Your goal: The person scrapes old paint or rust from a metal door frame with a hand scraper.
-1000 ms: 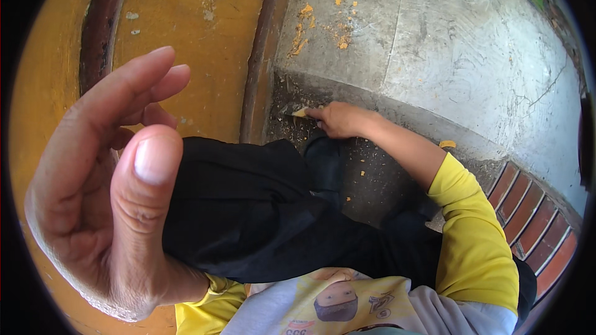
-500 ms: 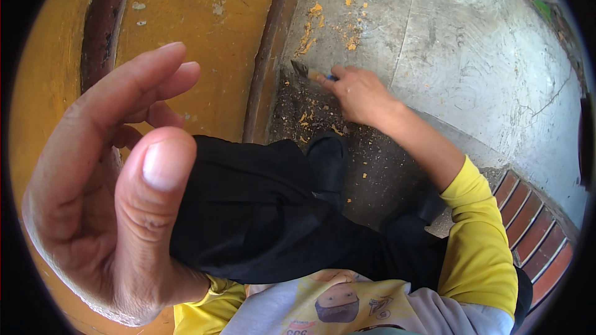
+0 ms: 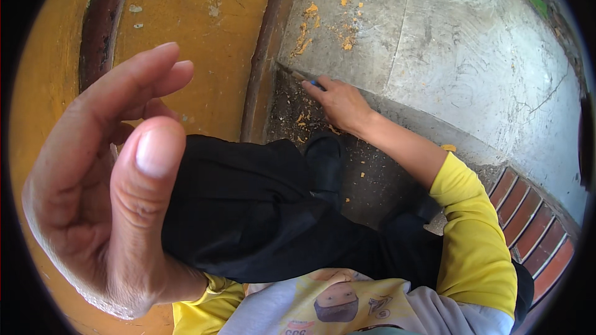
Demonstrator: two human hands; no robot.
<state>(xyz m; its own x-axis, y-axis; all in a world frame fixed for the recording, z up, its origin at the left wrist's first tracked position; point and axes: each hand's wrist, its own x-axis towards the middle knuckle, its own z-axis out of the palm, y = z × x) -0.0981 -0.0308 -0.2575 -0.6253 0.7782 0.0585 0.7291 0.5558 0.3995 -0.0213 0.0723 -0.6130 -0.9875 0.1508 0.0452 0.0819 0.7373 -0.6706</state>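
Observation:
My right hand [image 3: 344,105] grips a slim scraper [image 3: 299,75] with a dark flat end and a bluish handle, mostly hidden by my fingers. Its tip meets the corner where the grey concrete surface [image 3: 354,25] borders the dark, dirty strip [image 3: 288,96] beside the brown edging [image 3: 264,62]. Close to the camera, my left hand [image 3: 105,192] is raised with fingers curved and thumb apart, nothing between them. Behind it lies the yellow painted surface [image 3: 186,18], worn in spots.
Yellow paint flakes [image 3: 303,34] cling to the grey concrete, and more crumbs lie on the dark ground [image 3: 360,177]. My black-trousered leg [image 3: 248,205] and dark shoe [image 3: 324,152] are just below the work spot. Reddish brick tiles [image 3: 534,223] line the right side.
My right hand has shifted slightly left and down, taking the scraper's tip to the corner by the brown edging. A yellow flake shows by my right sleeve. My left hand is nearly unmoved.

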